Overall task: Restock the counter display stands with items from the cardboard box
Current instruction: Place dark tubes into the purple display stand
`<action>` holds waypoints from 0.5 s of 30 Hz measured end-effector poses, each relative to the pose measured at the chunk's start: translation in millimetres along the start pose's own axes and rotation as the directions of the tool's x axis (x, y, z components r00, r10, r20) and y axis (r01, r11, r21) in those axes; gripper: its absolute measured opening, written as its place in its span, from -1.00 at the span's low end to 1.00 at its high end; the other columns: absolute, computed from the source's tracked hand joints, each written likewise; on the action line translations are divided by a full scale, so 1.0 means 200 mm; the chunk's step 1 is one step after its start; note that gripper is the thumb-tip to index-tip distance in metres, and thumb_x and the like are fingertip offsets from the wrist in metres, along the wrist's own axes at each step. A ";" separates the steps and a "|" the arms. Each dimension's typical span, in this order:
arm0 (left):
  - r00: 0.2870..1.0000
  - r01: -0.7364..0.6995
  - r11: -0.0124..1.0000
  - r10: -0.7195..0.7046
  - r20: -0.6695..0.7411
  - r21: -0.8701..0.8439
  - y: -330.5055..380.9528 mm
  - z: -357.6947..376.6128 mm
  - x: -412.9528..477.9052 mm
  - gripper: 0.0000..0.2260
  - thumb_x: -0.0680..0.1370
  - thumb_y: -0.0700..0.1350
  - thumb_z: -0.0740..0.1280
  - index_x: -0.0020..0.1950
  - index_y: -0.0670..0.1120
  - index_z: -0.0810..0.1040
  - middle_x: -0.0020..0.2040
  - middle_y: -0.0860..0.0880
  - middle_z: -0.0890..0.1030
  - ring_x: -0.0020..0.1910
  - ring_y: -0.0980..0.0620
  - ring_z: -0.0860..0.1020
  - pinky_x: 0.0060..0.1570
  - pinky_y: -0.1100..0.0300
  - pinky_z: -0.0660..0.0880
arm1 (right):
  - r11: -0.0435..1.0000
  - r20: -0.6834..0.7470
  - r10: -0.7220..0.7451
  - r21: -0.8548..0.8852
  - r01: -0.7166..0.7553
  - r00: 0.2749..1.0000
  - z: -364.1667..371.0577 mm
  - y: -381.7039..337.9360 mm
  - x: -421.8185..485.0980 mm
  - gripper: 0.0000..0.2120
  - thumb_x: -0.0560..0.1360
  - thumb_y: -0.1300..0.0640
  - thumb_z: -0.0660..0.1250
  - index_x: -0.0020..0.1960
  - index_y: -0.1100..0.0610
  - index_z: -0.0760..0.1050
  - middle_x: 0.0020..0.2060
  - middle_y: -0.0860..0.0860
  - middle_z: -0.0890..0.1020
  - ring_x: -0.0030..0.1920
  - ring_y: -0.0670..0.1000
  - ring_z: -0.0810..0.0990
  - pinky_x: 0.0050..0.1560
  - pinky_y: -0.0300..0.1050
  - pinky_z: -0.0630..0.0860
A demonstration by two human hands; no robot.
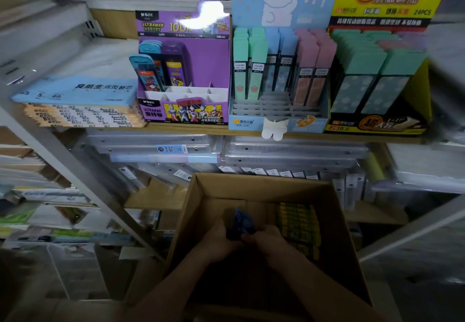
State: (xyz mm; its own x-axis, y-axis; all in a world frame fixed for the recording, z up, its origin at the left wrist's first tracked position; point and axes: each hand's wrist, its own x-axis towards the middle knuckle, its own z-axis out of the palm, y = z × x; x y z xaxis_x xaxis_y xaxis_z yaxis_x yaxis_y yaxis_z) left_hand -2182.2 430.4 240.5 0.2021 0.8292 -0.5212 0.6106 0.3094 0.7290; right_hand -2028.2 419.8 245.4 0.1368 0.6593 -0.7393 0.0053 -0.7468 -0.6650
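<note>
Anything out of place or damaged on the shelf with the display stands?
On the front of the blue rabbit stand, a white cut-out flap hangs past the shelf edge, looking bent loose. Nothing else stands out.

— The cardboard box [261, 186]?
— Open, below the shelf. Yellow packs [298, 226] are stacked at its right, and a dark blue packet [240, 222] is gripped inside.
— The stands?
— Purple Ultraman stand [183, 113]: few packs, back left. Blue bunny stand [246, 123]: back rows filled. Yellow stand [377, 125]: full.

Three display stands [279, 75] sit side by side on the shelf [201, 130], the cardboard box [251, 186] below.
</note>
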 end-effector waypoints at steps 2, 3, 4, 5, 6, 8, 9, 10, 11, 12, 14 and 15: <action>1.000 0.000 0.996 0.000 0.002 -0.093 0.02 0.01 -0.02 -0.45 0.44 -0.01 0.54 0.38 -0.08 0.46 0.23 -0.09 0.63 0.19 -0.01 0.60 0.23 0.05 0.54 | 0.998 0.043 -0.005 0.060 0.002 0.999 -0.01 -0.01 -0.02 -0.46 0.44 0.36 0.47 0.39 0.31 0.42 0.15 0.29 0.62 0.12 0.30 0.63 0.10 0.16 0.60; 1.000 0.003 0.991 -0.002 0.004 -0.136 0.03 0.01 -0.04 -0.46 0.46 -0.02 0.53 0.38 -0.07 0.46 0.22 -0.08 0.64 0.17 0.00 0.61 0.21 0.07 0.55 | 0.995 0.075 -0.004 0.101 -0.004 0.997 -0.02 -0.02 -0.03 -0.50 0.46 0.37 0.45 0.38 0.30 0.44 0.14 0.30 0.63 0.12 0.30 0.63 0.13 0.18 0.59; 1.000 0.004 0.984 -0.001 0.015 -0.179 0.04 0.01 -0.05 -0.47 0.47 -0.02 0.52 0.38 -0.07 0.45 0.21 -0.07 0.64 0.16 0.01 0.62 0.21 0.08 0.56 | 0.989 0.111 -0.005 0.147 -0.012 0.994 -0.03 -0.03 -0.04 -0.54 0.47 0.38 0.43 0.35 0.30 0.46 0.13 0.29 0.64 0.11 0.30 0.64 0.11 0.17 0.60; 1.000 0.004 0.973 0.003 0.031 -0.229 0.04 0.01 -0.06 -0.47 0.48 -0.03 0.51 0.39 -0.06 0.43 0.21 -0.07 0.64 0.16 0.01 0.63 0.22 0.06 0.57 | 0.981 0.147 -0.006 0.192 -0.022 0.989 -0.04 -0.03 -0.05 -0.58 0.48 0.39 0.41 0.33 0.29 0.48 0.12 0.29 0.65 0.11 0.30 0.65 0.09 0.16 0.60; 0.999 0.003 0.958 0.011 0.047 -0.287 0.05 0.01 -0.07 -0.47 0.49 -0.04 0.50 0.41 -0.06 0.41 0.22 -0.08 0.64 0.16 0.00 0.64 0.22 0.04 0.57 | 0.972 0.182 -0.010 0.231 -0.033 0.983 -0.05 -0.03 -0.06 -0.61 0.49 0.39 0.38 0.31 0.28 0.50 0.11 0.29 0.66 0.12 0.30 0.65 0.09 0.15 0.61; 0.998 0.020 0.926 0.003 0.059 -0.377 0.07 0.03 -0.09 -0.47 0.52 -0.06 0.48 0.42 -0.07 0.35 0.22 -0.06 0.62 0.13 0.03 0.65 0.09 0.16 0.62 | 0.957 0.228 -0.016 0.287 -0.052 0.974 -0.07 -0.04 -0.08 -0.66 0.52 0.38 0.34 0.29 0.28 0.53 0.13 0.29 0.66 0.16 0.30 0.64 0.13 0.16 0.59; 0.998 0.031 0.917 -0.007 0.061 -0.398 0.07 0.03 -0.10 -0.48 0.53 -0.07 0.46 0.41 -0.06 0.31 0.20 -0.04 0.61 0.10 0.07 0.65 -0.04 0.27 0.61 | 0.950 0.241 -0.018 0.307 -0.059 0.970 -0.08 -0.04 -0.09 -0.68 0.53 0.37 0.32 0.29 0.29 0.53 0.14 0.30 0.65 0.18 0.31 0.62 0.16 0.16 0.57; 0.998 0.042 0.910 -0.016 0.066 -0.413 0.08 0.04 -0.11 -0.49 0.54 -0.07 0.45 0.39 -0.06 0.29 0.18 -0.02 0.59 0.06 0.12 0.64 -0.15 0.34 0.58 | 0.944 0.254 -0.022 0.325 -0.064 0.967 -0.08 -0.05 -0.10 -0.69 0.55 0.37 0.30 0.28 0.30 0.53 0.15 0.30 0.65 0.20 0.31 0.61 0.18 0.15 0.56; 0.997 0.053 0.901 -0.023 0.076 -0.431 0.09 0.05 -0.12 -0.50 0.55 -0.06 0.44 0.38 -0.07 0.27 0.17 -0.01 0.58 0.04 0.14 0.64 -0.21 0.37 0.56 | 0.940 0.267 -0.029 0.336 -0.064 0.963 -0.08 -0.05 -0.11 -0.70 0.55 0.35 0.29 0.28 0.30 0.54 0.15 0.30 0.65 0.19 0.30 0.61 0.17 0.14 0.55; 0.996 0.062 0.891 -0.026 0.086 -0.451 0.09 0.05 -0.12 -0.51 0.55 -0.05 0.43 0.37 -0.07 0.26 0.17 -0.01 0.57 0.02 0.14 0.65 -0.21 0.36 0.56 | 0.937 0.281 -0.036 0.342 -0.065 0.959 -0.08 -0.06 -0.12 -0.71 0.56 0.34 0.29 0.26 0.29 0.56 0.15 0.29 0.65 0.17 0.28 0.62 0.15 0.11 0.56; 0.995 0.058 0.866 -0.006 0.105 -0.497 0.10 0.05 -0.13 -0.53 0.55 -0.01 0.45 0.34 -0.06 0.31 0.23 -0.07 0.57 0.05 0.10 0.68 -0.12 0.23 0.63 | 0.939 0.314 -0.052 0.339 -0.061 0.948 -0.10 -0.09 -0.16 -0.71 0.54 0.30 0.29 0.23 0.29 0.59 0.16 0.29 0.65 0.11 0.24 0.65 0.12 0.08 0.56; 0.993 0.052 0.841 0.013 0.117 -0.539 0.10 0.05 -0.13 -0.54 0.55 -0.01 0.46 0.33 -0.06 0.32 0.26 -0.11 0.56 0.08 0.04 0.68 -0.03 0.10 0.66 | 0.942 0.336 -0.062 0.331 -0.056 0.940 -0.10 -0.10 -0.18 -0.70 0.53 0.28 0.29 0.22 0.30 0.61 0.18 0.30 0.64 0.09 0.23 0.64 0.12 0.08 0.55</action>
State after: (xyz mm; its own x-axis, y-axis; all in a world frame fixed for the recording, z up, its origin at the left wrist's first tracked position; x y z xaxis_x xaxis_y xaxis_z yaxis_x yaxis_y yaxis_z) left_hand -2167.7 411.1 264.4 0.2986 0.7730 -0.5598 0.1116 0.5542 0.8248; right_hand -2012.7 409.7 287.2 -0.2045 0.6954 -0.6889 -0.3302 -0.7116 -0.6202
